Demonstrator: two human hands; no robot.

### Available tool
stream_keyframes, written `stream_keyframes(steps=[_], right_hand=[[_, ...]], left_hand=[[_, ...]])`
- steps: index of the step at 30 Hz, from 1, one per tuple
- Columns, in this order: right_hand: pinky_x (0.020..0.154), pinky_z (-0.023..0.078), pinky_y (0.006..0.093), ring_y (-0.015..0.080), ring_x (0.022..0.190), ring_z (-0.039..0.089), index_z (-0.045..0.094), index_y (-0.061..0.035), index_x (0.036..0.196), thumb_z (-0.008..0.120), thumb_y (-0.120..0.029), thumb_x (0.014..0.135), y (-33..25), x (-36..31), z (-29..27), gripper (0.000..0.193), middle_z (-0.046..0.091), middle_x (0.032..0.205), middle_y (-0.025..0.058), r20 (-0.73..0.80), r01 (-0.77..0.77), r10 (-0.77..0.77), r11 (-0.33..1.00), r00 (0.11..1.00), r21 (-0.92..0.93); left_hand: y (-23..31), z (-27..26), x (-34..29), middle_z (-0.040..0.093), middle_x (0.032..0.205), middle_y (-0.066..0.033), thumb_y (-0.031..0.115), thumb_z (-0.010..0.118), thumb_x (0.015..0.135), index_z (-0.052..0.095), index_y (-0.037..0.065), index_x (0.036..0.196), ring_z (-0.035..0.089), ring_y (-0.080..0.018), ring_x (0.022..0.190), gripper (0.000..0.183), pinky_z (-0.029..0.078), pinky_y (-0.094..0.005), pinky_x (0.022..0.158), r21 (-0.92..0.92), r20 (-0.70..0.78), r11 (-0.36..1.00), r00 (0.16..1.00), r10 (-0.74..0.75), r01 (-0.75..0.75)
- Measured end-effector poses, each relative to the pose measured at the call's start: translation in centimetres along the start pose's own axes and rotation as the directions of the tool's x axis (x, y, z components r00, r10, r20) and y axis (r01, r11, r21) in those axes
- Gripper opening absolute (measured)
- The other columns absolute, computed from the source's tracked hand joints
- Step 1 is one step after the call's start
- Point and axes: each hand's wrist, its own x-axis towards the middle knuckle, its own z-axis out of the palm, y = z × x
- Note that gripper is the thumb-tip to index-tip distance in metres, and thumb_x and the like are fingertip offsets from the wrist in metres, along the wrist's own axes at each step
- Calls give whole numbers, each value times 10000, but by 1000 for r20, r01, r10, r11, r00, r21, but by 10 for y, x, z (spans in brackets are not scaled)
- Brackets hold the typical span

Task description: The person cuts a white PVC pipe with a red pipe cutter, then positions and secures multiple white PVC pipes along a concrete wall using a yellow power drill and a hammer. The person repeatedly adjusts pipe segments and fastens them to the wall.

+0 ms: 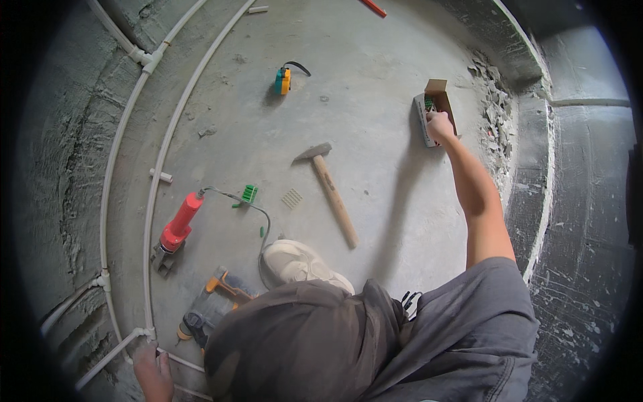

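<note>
My right arm stretches far forward, and my right hand [440, 127] is in the mouth of a small open cardboard box [429, 139]. Its fingers look curled together; their tips are hidden, so what they grip cannot be made out. Green pieces [429, 103] show inside the box beside them. At the lower left, my left hand [153, 374] is next to the white pipes [149, 288]. Its thumb and fingers are closed around a small dark thing I cannot make out.
A hammer [333, 194] lies mid-floor, near a green plastic strip [250, 193] and a small pale grid-like piece [292, 198]. Leftward are a red corded power tool [179, 223] and an orange-and-grey power tool [218, 301]. A tape measure [283, 81] is farther off; rubble [496, 114] lines the right wall.
</note>
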Motion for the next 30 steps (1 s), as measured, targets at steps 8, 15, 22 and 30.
stream_keyframes(steps=[8,15,22,30], right_hand=[[797,579,458,369,876,741,789,-68,982,539,-107,856,-44,-55,-30,283,755,926,202,265,9,-103,942,959,336],[857,566,518,394,1010,725,730,-114,1174,597,-202,938,-97,-43,-21,285,747,1053,216,101,374,-369,927,924,-35],[822,590,501,411,953,739,777,1,952,614,-112,831,-131,-45,-30,232,748,1017,257,341,367,-262,882,903,-295],[864,587,483,432,982,733,786,-48,1026,670,-197,832,-117,-36,-13,270,754,1022,238,306,213,-133,946,943,-243]], left_hand=[[8,2,1,647,987,-198,52,706,859,669,-44,1163,631,-356,903,321,487,-432,875,-149,68,986,995,-70,80],[17,-7,8,654,1029,-215,92,706,886,668,-34,1185,620,-393,965,327,478,-466,899,-70,75,994,994,-82,87],[25,-18,13,652,992,-220,88,719,872,674,-31,1136,603,-439,982,294,468,-502,879,-35,110,992,987,-115,119],[27,-17,1,652,949,-211,95,737,856,676,-28,1127,613,-422,953,304,478,-486,848,-121,129,974,976,-175,191]])
